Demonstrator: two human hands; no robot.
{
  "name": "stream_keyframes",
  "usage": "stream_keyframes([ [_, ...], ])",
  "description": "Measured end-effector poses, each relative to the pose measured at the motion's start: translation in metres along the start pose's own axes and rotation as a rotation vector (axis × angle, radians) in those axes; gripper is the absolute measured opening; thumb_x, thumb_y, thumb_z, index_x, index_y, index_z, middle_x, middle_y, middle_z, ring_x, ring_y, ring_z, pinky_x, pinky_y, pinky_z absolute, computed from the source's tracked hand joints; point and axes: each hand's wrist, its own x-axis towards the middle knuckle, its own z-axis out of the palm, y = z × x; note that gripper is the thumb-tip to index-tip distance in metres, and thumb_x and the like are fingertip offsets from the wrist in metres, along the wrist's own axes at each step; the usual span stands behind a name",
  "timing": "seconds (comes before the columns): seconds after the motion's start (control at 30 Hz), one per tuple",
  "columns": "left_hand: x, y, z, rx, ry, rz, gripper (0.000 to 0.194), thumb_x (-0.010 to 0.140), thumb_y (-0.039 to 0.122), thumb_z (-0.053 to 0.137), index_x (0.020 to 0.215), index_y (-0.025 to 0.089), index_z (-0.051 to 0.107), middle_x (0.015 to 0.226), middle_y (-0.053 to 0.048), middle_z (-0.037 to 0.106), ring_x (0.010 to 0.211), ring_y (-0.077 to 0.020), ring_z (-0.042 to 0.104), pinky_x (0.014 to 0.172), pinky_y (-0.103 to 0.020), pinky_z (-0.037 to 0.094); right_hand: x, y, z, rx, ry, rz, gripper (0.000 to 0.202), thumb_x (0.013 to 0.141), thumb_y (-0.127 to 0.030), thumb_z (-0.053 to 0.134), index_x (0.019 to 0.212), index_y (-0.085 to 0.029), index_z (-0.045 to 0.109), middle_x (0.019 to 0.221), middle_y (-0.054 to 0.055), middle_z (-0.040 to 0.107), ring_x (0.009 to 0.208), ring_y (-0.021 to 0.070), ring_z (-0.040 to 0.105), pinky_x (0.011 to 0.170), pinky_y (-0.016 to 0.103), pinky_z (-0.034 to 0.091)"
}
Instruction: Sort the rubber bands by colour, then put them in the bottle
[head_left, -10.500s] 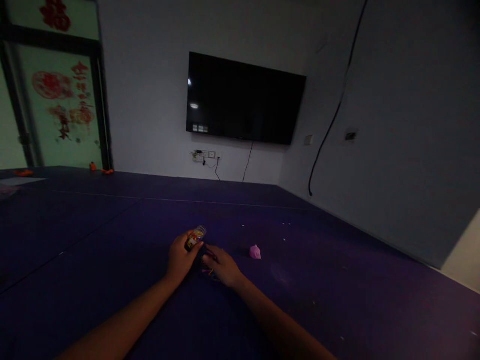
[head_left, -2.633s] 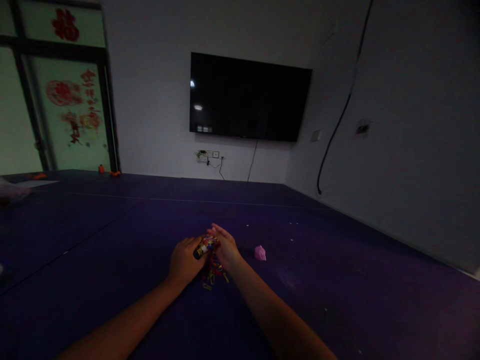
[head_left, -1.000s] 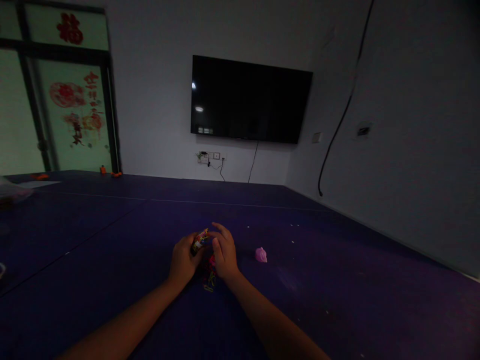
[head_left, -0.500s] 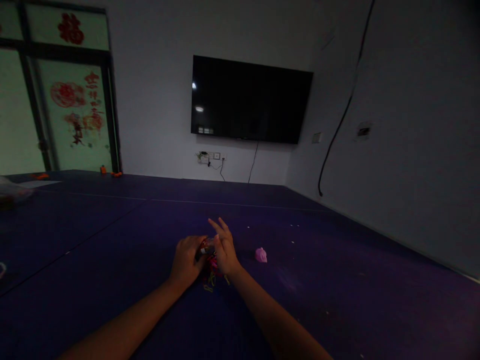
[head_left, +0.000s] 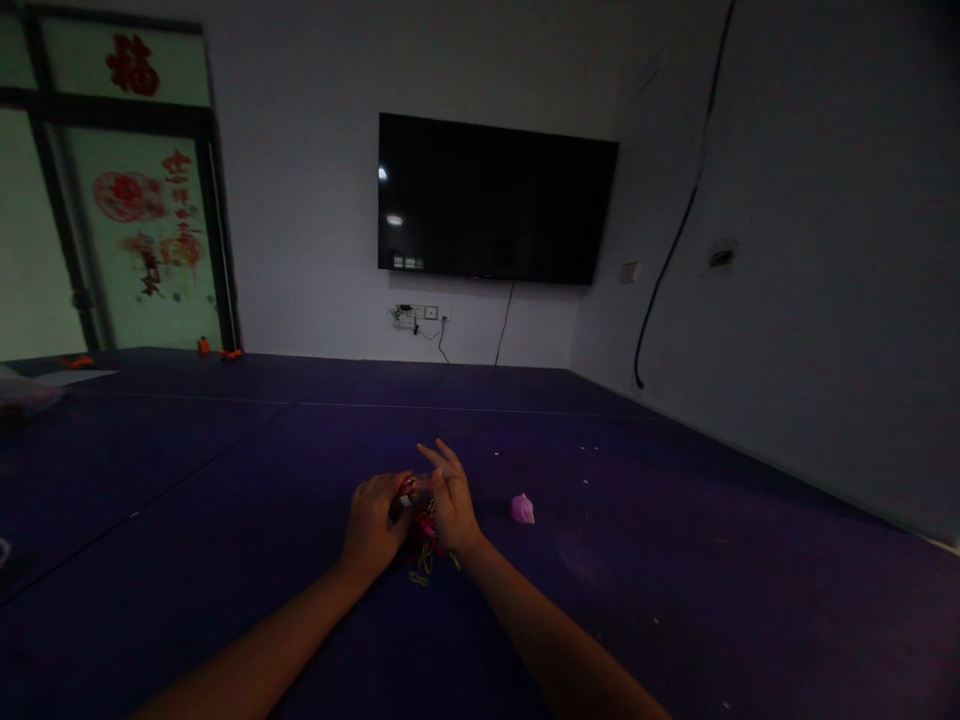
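Note:
Both hands meet low in the centre of the head view, over a purple surface. My left hand [head_left: 377, 518] is wrapped round a small clear container [head_left: 407, 499] with something reddish and whitish at it; its details are too dark to tell. My right hand [head_left: 452, 505] touches the container's right side with thumb and lower fingers, two fingers stretched out forward. Under and between the hands lies a tangle of red-pink and yellow-green loops [head_left: 426, 540]. A small pink crumpled object [head_left: 522, 509] sits to the right of my right hand.
The purple surface [head_left: 300, 460] reaches to the wall. Small white bits lie scattered on the right. Orange objects [head_left: 204, 346] and a white sheet [head_left: 75, 377] are at the far left, near a blurred plastic bag [head_left: 26, 395]. A black cable [head_left: 679, 235] hangs on the right wall.
The view has shifted slightly. Both hands stay nearly in place, with the container tilted a little differently between them.

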Motion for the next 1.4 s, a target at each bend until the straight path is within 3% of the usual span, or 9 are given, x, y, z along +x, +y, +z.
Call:
stream_keyframes([
  [0.1,0.0,-0.004,0.003,-0.042,0.035,-0.046,0.028,0.077,0.025,0.054,0.104,0.02,0.059,0.097,-0.007,0.066,0.092,-0.0243,0.059,0.082,-0.04,0.045,0.001,0.0,-0.002,-0.047,0.029,-0.038,0.051,0.088,-0.055,0.034,0.068,-0.026,0.071,0.119,0.003,0.06,0.127,0.0239,0.034,0.107,0.045,0.018],
  [0.47,0.001,-0.007,0.008,-0.109,0.105,-0.084,0.029,0.078,0.035,0.058,0.103,0.021,0.06,0.091,-0.006,0.067,0.086,-0.0236,0.061,0.078,-0.039,0.046,0.002,-0.009,-0.003,-0.185,0.18,-0.135,0.053,0.092,-0.047,0.028,0.071,-0.021,0.069,0.101,0.007,0.066,0.103,0.0213,0.053,0.094,0.04,0.036],
  [0.7,0.001,-0.008,0.009,-0.106,0.096,-0.075,0.03,0.076,0.035,0.058,0.103,0.021,0.061,0.092,-0.007,0.067,0.087,-0.0245,0.061,0.079,-0.04,0.046,0.001,-0.009,-0.001,-0.197,0.11,-0.155,0.054,0.093,-0.045,0.027,0.069,-0.02,0.068,0.101,0.007,0.066,0.103,0.0199,0.054,0.093,0.037,0.037],
  [0.87,0.001,-0.008,0.009,-0.164,0.141,-0.137,0.03,0.077,0.036,0.057,0.103,0.02,0.06,0.094,-0.008,0.067,0.088,-0.0242,0.061,0.079,-0.039,0.047,0.004,-0.007,-0.001,-0.202,0.174,-0.086,0.056,0.092,-0.05,0.025,0.072,-0.019,0.067,0.103,0.008,0.066,0.102,0.02,0.056,0.092,0.036,0.039],
  [1.0,0.003,-0.011,0.01,-0.196,0.225,-0.311,0.037,0.077,0.044,0.056,0.104,0.018,0.057,0.097,-0.009,0.065,0.089,-0.0247,0.061,0.079,-0.039,0.047,0.006,0.005,-0.01,-0.276,0.197,0.133,0.058,0.089,-0.058,0.026,0.084,-0.018,0.069,0.102,0.01,0.067,0.101,0.0218,0.058,0.092,0.036,0.04],
  [1.07,0.004,-0.013,0.011,-0.208,0.245,-0.382,0.04,0.077,0.047,0.055,0.104,0.016,0.057,0.098,-0.01,0.065,0.091,-0.0256,0.061,0.079,-0.039,0.047,0.003,0.015,-0.017,-0.335,0.077,0.304,0.066,0.088,-0.062,0.021,0.089,-0.017,0.07,0.1,0.012,0.068,0.101,0.0237,0.059,0.093,0.038,0.04],
  [1.13,0.005,-0.013,0.011,-0.229,0.253,-0.416,0.042,0.077,0.048,0.054,0.104,0.016,0.056,0.097,-0.011,0.065,0.09,-0.026,0.061,0.078,-0.04,0.048,-0.004,0.023,-0.025,-0.356,-0.152,0.422,0.075,0.086,-0.066,0.016,0.098,-0.015,0.069,0.105,0.013,0.067,0.106,0.0254,0.058,0.095,0.04,0.039],
  [1.2,0.005,-0.012,0.011,-0.249,0.254,-0.421,0.043,0.076,0.049,0.055,0.104,0.016,0.056,0.095,-0.01,0.065,0.088,-0.0261,0.062,0.077,-0.039,0.048,-0.012,0.024,-0.032,-0.378,-0.361,0.361,0.074,0.084,-0.068,0.02,0.105,-0.015,0.067,0.113,0.012,0.064,0.113,0.0252,0.054,0.102,0.041,0.032],
  [1.4,0.006,-0.01,0.009,-0.279,0.29,-0.416,0.042,0.075,0.052,0.053,0.099,0.017,0.058,0.088,-0.008,0.066,0.081,-0.0243,0.063,0.073,-0.038,0.048,-0.029,0.003,-0.033,-0.312,-0.666,0.157,0.066,0.09,-0.06,0.015,0.121,-0.02,0.057,0.124,0.008,0.058,0.12,0.0205,0.048,0.104,0.039,0.032],
])
